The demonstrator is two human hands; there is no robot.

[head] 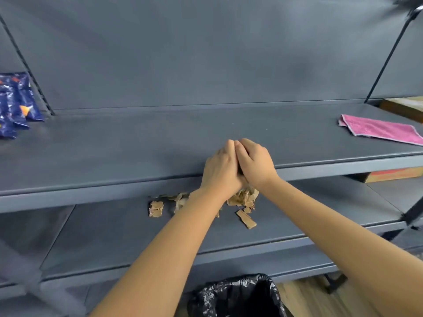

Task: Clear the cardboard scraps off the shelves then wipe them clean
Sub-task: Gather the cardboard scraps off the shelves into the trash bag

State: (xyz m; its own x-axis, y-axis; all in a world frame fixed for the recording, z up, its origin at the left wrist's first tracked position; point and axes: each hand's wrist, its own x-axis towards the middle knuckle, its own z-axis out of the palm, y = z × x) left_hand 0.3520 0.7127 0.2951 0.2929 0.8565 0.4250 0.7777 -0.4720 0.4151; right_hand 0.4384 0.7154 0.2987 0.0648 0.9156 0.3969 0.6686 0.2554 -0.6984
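My left hand (pixel 220 169) and my right hand (pixel 255 164) are pressed together, cupped, at the front edge of the grey upper shelf (pixel 137 147). A clump of brown cardboard scraps (pixel 243 197) sticks out right beneath the palms, squeezed between both hands. More loose scraps lie on the lower shelf (pixel 114 234): one piece at the left (pixel 156 208), torn bits behind my left wrist (pixel 180 200), and a strip at the right (pixel 246 221). A folded pink cloth (pixel 384 131) lies on the upper shelf at the far right.
A bin lined with a black bag (pixel 238 296) stands on the floor below my arms. Blue foil packets (pixel 16 104) sit at the upper shelf's left end. Cardboard boxes rest at the right on the upper shelf (pixel 405 106) and the lower one (pixel 393 175).
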